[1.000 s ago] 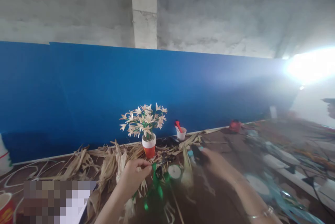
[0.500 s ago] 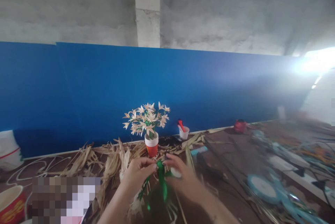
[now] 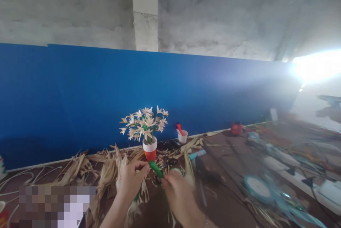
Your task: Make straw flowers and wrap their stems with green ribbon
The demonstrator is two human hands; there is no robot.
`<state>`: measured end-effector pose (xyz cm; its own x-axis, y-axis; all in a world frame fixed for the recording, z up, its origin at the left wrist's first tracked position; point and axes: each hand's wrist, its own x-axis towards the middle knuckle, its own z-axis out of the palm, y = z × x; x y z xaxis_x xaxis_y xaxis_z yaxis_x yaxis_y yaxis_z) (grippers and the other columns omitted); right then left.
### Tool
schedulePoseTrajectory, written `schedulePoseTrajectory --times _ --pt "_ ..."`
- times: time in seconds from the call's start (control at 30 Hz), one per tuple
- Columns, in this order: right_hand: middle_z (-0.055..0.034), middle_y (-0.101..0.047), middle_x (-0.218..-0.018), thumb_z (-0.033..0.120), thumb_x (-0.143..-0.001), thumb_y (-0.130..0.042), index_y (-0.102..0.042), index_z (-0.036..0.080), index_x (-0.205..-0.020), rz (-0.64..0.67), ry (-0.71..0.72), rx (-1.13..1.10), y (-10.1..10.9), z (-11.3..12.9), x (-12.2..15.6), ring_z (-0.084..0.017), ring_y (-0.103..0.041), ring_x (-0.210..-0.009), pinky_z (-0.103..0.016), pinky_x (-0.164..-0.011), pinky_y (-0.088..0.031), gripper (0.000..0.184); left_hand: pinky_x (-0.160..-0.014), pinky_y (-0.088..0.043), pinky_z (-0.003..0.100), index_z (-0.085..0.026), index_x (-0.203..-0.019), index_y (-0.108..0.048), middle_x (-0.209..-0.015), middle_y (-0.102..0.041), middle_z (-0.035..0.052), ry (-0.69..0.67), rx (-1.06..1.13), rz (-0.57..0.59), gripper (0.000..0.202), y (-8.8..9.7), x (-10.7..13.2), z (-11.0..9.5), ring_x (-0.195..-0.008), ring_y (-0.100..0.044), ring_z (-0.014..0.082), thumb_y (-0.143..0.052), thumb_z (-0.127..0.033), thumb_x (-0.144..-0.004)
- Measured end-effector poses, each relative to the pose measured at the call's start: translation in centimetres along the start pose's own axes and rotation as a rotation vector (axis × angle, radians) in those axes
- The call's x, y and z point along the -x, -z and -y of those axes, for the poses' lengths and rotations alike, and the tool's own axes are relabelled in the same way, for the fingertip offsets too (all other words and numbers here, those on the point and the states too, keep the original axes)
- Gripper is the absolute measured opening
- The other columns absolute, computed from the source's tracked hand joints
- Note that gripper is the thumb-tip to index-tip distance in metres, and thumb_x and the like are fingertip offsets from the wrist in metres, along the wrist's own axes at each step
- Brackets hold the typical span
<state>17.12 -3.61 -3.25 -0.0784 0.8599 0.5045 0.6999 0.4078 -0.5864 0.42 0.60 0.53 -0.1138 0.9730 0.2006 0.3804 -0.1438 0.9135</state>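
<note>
A strip of green ribbon [image 3: 156, 169] is stretched between my two hands at the lower middle of the head view. Its upper left end is pinched by my left hand [image 3: 132, 179], fingers closed. My right hand [image 3: 178, 191] grips the lower right end, its fingers curled. Thin pale and green stems [image 3: 144, 189] show below my left hand; I cannot tell whether they are held. Just beyond my hands, cream-coloured flowers on green stems [image 3: 146, 123] stand upright in a red and white paper cup [image 3: 150, 149].
Dry corn husks [image 3: 106, 174] lie to the left and behind. A white cup [image 3: 182, 136] with a red-handled tool stands at the blue partition [image 3: 106, 93]. Rightward are a pale blue ribbon roll [image 3: 258, 188], a white power strip [image 3: 298, 176] and cables.
My right hand has moved down and closed around the ribbon, which hung loose and is now drawn taut at a slant. The view has turned slightly right.
</note>
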Motion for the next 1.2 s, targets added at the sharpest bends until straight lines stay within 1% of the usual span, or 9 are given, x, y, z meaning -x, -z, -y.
schedulePoseTrajectory --times 0.1,0.23,0.37,0.47,0.6,0.67,0.87,1.03,1.2 --pt "-0.0053 -0.066 -0.084 0.012 -0.087 -0.042 -0.065 0.019 -0.085 0.02 0.021 -0.118 0.6 0.4 0.0 -0.018 -0.06 -0.081 -0.026 -0.072 -0.044 0.024 -0.058 -0.044 0.029 -0.017 -0.071 -0.074 -0.061 -0.07 0.0026 -0.029 -0.085 0.021 0.026 0.0 -0.1 0.3 -0.06 -0.061 0.0206 -0.061 -0.038 -0.064" --pt "-0.0057 -0.065 -0.112 0.008 -0.082 -0.044 -0.057 0.022 -0.12 0.062 0.027 -0.251 1.7 1.2 0.1 -0.018 -0.06 -0.099 -0.028 -0.087 -0.043 0.043 -0.069 -0.042 0.034 -0.023 -0.071 -0.073 -0.068 -0.073 0.0019 -0.152 -0.334 0.018 0.018 0.0 0.4 0.0 -0.069 -0.064 0.0226 -0.057 -0.031 -0.069" --pt "-0.0048 -0.071 -0.087 0.012 -0.081 -0.046 -0.07 0.019 -0.092 0.115 -0.068 -0.316 2.7 2.2 -0.6 -0.018 -0.065 -0.08 -0.027 -0.077 -0.047 0.028 -0.083 -0.036 0.043 -0.025 -0.068 -0.07 -0.072 -0.072 0.0023 -0.415 -0.578 0.006 0.019 -0.5 1.4 -0.4 -0.079 -0.062 0.024 -0.053 -0.02 -0.074" --pt "-0.0034 -0.07 -0.077 0.013 -0.076 -0.05 -0.069 0.017 -0.087 0.18 -0.201 -0.487 3.4 2.6 -1.9 -0.015 -0.064 -0.067 -0.025 -0.063 -0.047 0.023 -0.082 -0.036 0.043 -0.022 -0.062 -0.065 -0.063 -0.067 0.0017 -0.594 -0.652 0.027 0.019 -1.4 2.0 0.0 -0.074 -0.059 0.0222 -0.053 -0.014 -0.074" --pt "-0.0007 -0.066 -0.059 0.013 -0.068 -0.059 -0.061 0.015 -0.081 0.249 -0.433 -0.887 4.3 1.5 -5.2 -0.012 -0.059 -0.054 -0.021 -0.053 -0.041 0.013 -0.097 -0.028 0.047 -0.021 -0.063 -0.062 -0.061 -0.063 0.0001 -0.907 -0.646 0.021 0.015 -2.6 1.7 0.5 -0.073 -0.058 0.0186 -0.055 -0.01 -0.072" --pt "-0.0009 -0.066 -0.06 0.011 -0.064 -0.064 -0.06 0.014 -0.085 0.302 -0.609 -1.181 4.5 0.2 -7.2 -0.01 -0.056 -0.051 -0.019 -0.05 -0.04 0.022 -0.099 -0.026 0.045 -0.021 -0.064 -0.06 -0.06 -0.062 -0.0017 -1.015 -0.596 0.013 0.019 -2.5 1.4 0.4 -0.073 -0.057 0.0162 -0.052 -0.01 -0.077" --pt "-0.0055 -0.064 -0.07 0.001 -0.064 -0.059 -0.06 0.006 -0.09 0.552 -0.862 -1.516 3.7 -3.4 -10.2 -0.005 -0.054 -0.05 -0.015 -0.05 -0.043 0.026 -0.104 -0.025 0.044 -0.021 -0.078 -0.063 -0.072 -0.066 -0.0009 -1.126 -0.558 0.011 0.019 -0.8 1.4 -0.4 -0.082 -0.058 0.015 -0.047 -0.009 -0.082" --pt "-0.0052 -0.063 -0.081 0.004 -0.072 -0.057 -0.056 0.01 -0.105 0.626 -0.94 -1.673 1.6 -4.7 -9.2 -0.004 -0.053 -0.052 -0.012 -0.05 -0.045 0.034 -0.104 -0.024 0.039 -0.02 -0.087 -0.064 -0.078 -0.069 -0.0006 -1.129 -0.548 -0.111 0.022 -0.3 1.8 -0.5 -0.086 -0.06 0.0138 -0.046 -0.009 -0.085" --pt "0.0003 -0.059 -0.072 0.004 -0.071 -0.058 -0.053 0.013 -0.114 0.703 -0.979 -1.766 -0.1 -4.9 -8.0 -0.002 -0.049 -0.046 -0.011 -0.045 -0.043 0.044 -0.106 -0.019 0.037 -0.022 -0.096 -0.066 -0.082 -0.072 -0.0016 -1.127 -0.503 -0.257 0.022 0.0 2.1 -0.7 -0.087 -0.061 0.0138 -0.049 -0.012 -0.086"
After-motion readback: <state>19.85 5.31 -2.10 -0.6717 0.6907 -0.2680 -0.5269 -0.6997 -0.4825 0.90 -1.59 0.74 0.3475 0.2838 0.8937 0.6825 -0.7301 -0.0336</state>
